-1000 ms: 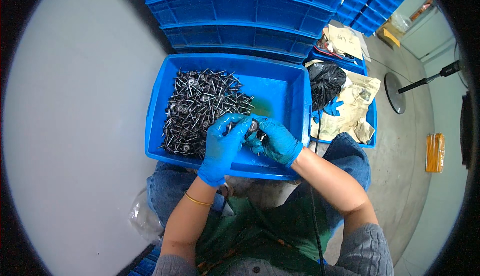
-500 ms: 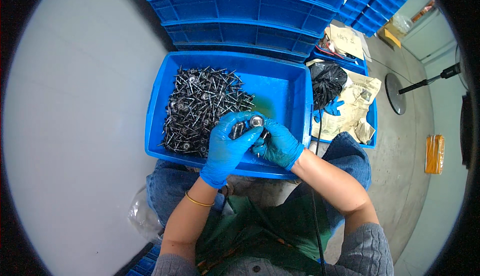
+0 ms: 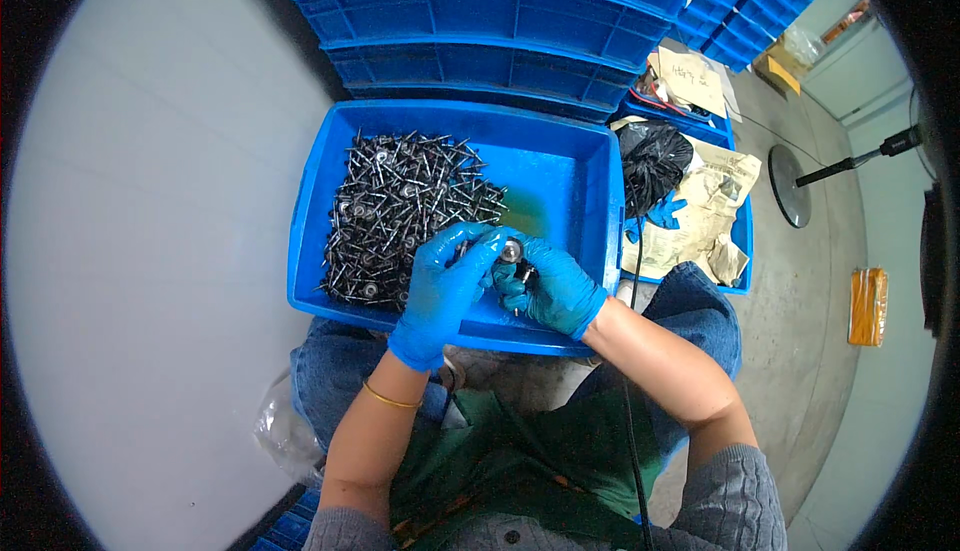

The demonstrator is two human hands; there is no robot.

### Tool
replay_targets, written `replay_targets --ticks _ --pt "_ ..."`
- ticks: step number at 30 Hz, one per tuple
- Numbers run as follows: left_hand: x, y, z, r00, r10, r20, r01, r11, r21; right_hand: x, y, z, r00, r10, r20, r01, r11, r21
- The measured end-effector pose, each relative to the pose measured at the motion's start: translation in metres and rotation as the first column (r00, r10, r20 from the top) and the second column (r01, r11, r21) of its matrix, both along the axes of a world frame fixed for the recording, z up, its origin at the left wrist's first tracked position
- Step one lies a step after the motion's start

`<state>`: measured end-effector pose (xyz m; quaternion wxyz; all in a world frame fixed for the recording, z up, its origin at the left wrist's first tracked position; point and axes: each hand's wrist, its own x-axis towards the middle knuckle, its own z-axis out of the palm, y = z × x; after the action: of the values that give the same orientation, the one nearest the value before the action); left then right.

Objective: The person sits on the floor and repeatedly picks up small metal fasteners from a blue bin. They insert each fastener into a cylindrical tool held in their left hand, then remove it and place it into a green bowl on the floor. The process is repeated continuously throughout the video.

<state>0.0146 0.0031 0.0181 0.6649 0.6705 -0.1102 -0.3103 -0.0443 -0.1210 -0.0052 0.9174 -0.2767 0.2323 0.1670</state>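
Note:
Both my hands wear blue gloves and meet over the front of a blue tub (image 3: 306, 201). Fingers of my right hand (image 3: 555, 291) are closed around a small metal part with a round silver head (image 3: 511, 251); a thin dark shaft (image 3: 526, 273) shows below the head. My left hand (image 3: 440, 286) is closed too, its thumb and fingertips against the head's left side. Some metal shows in the gap between left thumb and fingers; whether held or lying behind cannot be made out. A heap of dark metal shafts (image 3: 410, 186), some with round heads, fills the tub's left side.
Stacked blue crates (image 3: 480, 11) rise behind the tub. To the right are a black plastic bag (image 3: 652, 163) and crumpled brown paper (image 3: 715, 216) in another blue bin. A black cable (image 3: 632, 431) hangs past my right arm. A grey wall (image 3: 170, 251) stands left.
My left hand has turned slightly, its thumb shifting up and left along the round head. The right hand stays nearly in place, and more of the shaft below the head now shows.

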Motion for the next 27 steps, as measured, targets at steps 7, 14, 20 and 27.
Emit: replay_targets --ticks 7,14,20,27 --pt "0.005 0.003 -0.01 0.994 0.012 -0.112 -0.02 0.997 -0.07 0.001 0.002 0.007 0.999 -0.011 -0.039 0.013 0.999 0.04" --pt "-0.007 -0.004 -0.009 0.996 0.081 0.037 -0.082 0.996 0.03 0.0 0.001 0.005 0.989 -0.114 -0.09 0.117 0.993 0.031" --pt "-0.014 -0.011 -0.008 0.992 0.051 -0.113 -0.069 0.985 -0.16 -0.001 0.005 -0.005 0.955 -0.225 0.194 0.274 0.92 -0.281" --pt "-0.013 -0.007 -0.011 0.974 0.086 -0.207 -0.11 0.988 -0.108 -0.002 0.014 -0.003 0.897 -0.21 0.39 0.423 0.665 -0.615"
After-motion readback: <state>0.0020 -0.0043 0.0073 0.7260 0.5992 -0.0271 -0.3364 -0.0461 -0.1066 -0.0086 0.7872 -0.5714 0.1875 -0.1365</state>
